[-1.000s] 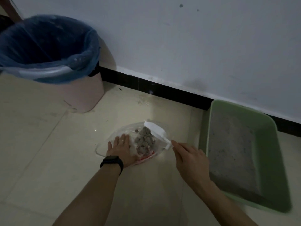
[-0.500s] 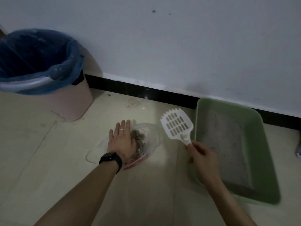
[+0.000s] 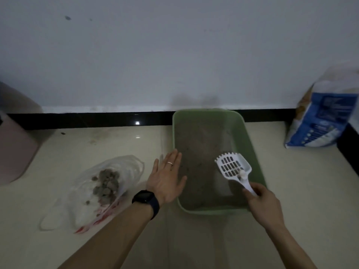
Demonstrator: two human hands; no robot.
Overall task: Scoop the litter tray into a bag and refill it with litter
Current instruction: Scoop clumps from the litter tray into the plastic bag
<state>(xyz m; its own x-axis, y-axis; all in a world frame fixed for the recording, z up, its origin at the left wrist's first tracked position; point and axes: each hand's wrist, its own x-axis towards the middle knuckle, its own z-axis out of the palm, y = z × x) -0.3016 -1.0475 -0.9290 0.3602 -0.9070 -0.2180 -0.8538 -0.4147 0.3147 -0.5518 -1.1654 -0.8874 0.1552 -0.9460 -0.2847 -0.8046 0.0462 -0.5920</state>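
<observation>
The green litter tray (image 3: 250, 136) stands on the floor against the wall, holding a thin layer of grey litter. My right hand (image 3: 263, 204) grips the handle of a white slotted scoop (image 3: 232, 167), whose head hovers over the tray's right half. My left hand (image 3: 167, 177), fingers straight and spread, sits at the tray's left rim, wearing a ring and a black watch. A clear plastic bag (image 3: 93, 193) with grey clumps lies flat on the floor to the left, apart from both hands.
A blue and white litter sack (image 3: 320, 115) leans against the wall at the right. The pink bin (image 3: 15, 144) shows at the left edge. A black skirting runs along the wall base. Pale tiles surround the tray.
My left hand has left the bag and moved right to the tray's rim. My right hand carried the scoop from beside the bag to over the tray. The view swung right.
</observation>
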